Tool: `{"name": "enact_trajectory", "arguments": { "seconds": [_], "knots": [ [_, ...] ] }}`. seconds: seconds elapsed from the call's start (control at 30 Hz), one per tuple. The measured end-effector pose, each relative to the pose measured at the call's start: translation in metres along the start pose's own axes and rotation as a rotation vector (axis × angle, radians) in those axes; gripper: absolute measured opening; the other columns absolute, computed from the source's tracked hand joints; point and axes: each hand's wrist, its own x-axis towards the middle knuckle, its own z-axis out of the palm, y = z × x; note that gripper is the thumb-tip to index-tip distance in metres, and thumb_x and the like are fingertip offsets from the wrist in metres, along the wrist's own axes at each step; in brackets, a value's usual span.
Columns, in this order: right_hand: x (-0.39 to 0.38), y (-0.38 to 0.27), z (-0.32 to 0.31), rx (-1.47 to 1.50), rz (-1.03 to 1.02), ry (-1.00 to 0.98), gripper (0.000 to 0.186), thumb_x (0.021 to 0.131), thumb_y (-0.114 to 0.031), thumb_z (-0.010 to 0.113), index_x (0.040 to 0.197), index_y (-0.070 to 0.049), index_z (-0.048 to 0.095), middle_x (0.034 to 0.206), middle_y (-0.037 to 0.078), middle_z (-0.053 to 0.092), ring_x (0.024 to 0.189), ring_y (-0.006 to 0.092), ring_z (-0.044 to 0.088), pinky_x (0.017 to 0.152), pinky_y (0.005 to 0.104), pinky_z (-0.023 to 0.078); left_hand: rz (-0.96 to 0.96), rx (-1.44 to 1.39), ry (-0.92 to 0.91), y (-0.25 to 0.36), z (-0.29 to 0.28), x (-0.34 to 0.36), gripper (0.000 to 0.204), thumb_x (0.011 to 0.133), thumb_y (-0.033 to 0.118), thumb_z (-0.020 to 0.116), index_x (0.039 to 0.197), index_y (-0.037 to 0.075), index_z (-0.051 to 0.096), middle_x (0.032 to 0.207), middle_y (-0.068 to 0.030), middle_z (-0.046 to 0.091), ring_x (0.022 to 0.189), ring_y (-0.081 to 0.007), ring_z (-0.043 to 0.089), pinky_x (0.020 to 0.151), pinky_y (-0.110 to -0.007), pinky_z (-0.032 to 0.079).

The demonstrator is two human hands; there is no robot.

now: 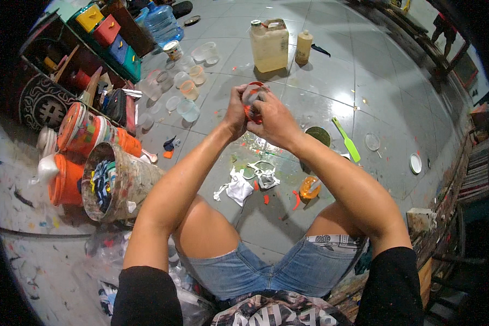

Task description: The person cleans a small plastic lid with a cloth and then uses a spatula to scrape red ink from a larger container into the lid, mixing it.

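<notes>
Both my hands are raised at the centre around a clear, orange-smeared container (254, 87). My left hand (234, 111) grips its left side; my right hand (271, 119) is closed on it, fingers bent at or over its opening, partly hiding it. Below them on the tiles lie white cloth scraps (239, 185) and orange bits (266, 199). An orange jar (309, 183) stands near my right knee. A dark green-rimmed tub (320, 135) is partly behind my right arm, beside a bright green spatula (346, 138).
A jug (270, 46) and bottle (303, 46) stand ahead. Several plastic cups (188, 108), orange buckets (65, 179), a rag-filled bin (119, 185) and cluttered shelving (65, 60) are at left. A white block (421, 219) is at right, and someone's legs (445, 38) show far right.
</notes>
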Motion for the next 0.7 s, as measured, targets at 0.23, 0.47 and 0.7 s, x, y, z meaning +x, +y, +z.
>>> {"name": "enact_trajectory", "arguments": {
  "seconds": [0.23, 0.47, 0.7],
  "knots": [
    [0.0, -0.01, 0.018, 0.022, -0.043, 0.164, 0.043, 0.071, -0.005, 0.073, 0.108, -0.001, 0.051, 0.107, 0.021, 0.055, 0.107, 0.0409, 0.053, 0.094, 0.0473, 0.045, 0.051, -0.005, 0.035, -0.007, -0.01, 0.011, 0.059, 0.099, 0.052, 0.024, 0.114, 0.008, 0.062, 0.107, -0.0074, 0.067, 0.1, -0.0201, 0.065, 0.091, -0.036, 0.051],
    [0.006, -0.006, 0.025, 0.081, -0.081, 0.137, 0.047, 0.071, -0.006, 0.071, 0.111, 0.0, 0.048, 0.109, 0.021, 0.053, 0.111, 0.0403, 0.052, 0.098, 0.0468, 0.043, 0.065, 0.011, 0.095, -0.009, -0.013, 0.006, 0.061, 0.098, 0.052, 0.026, 0.113, 0.007, 0.063, 0.106, -0.0088, 0.069, 0.099, -0.0207, 0.065, 0.091, -0.036, 0.05],
    [0.005, 0.004, 0.014, 0.137, -0.089, 0.051, 0.06, 0.069, -0.01, 0.072, 0.12, 0.001, 0.043, 0.112, 0.023, 0.052, 0.113, 0.0437, 0.05, 0.102, 0.0495, 0.039, 0.062, 0.064, -0.049, -0.018, -0.009, 0.003, 0.06, 0.099, 0.052, 0.027, 0.115, 0.005, 0.061, 0.111, -0.0097, 0.066, 0.106, -0.0234, 0.063, 0.098, -0.039, 0.048]
  ]
}}
